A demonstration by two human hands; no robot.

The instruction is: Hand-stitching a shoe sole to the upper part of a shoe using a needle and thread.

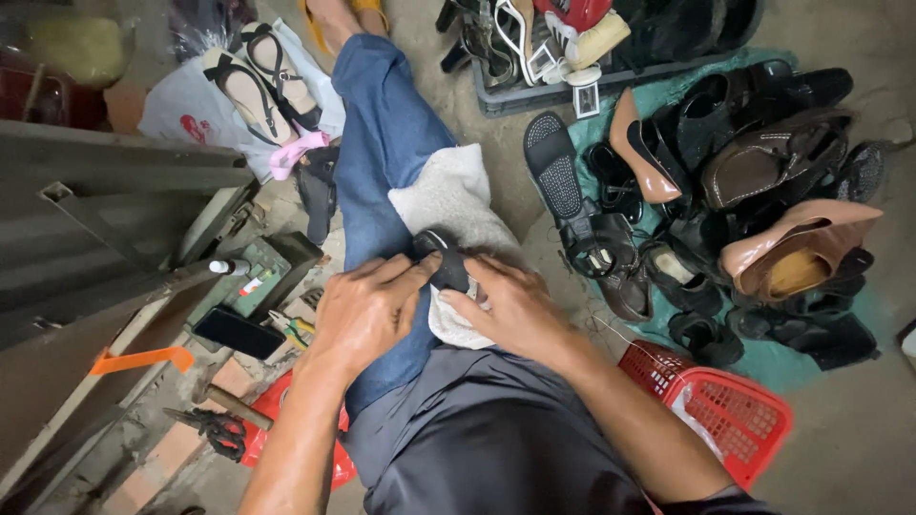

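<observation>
Left hand (367, 310) lies palm-down, its thumb reaching toward the right fingers; right hand (510, 305) curls, 2 fingertips pinched together.

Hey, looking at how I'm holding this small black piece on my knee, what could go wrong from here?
1. The small black piece is pinched only by the fingertips of the left hand and right hand; it may slip off the white cloth onto the floor.
2. It could get lost among the dark shoes close by.
3. The scissors and hammer lie by your left elbow, easy to knock.
</observation>
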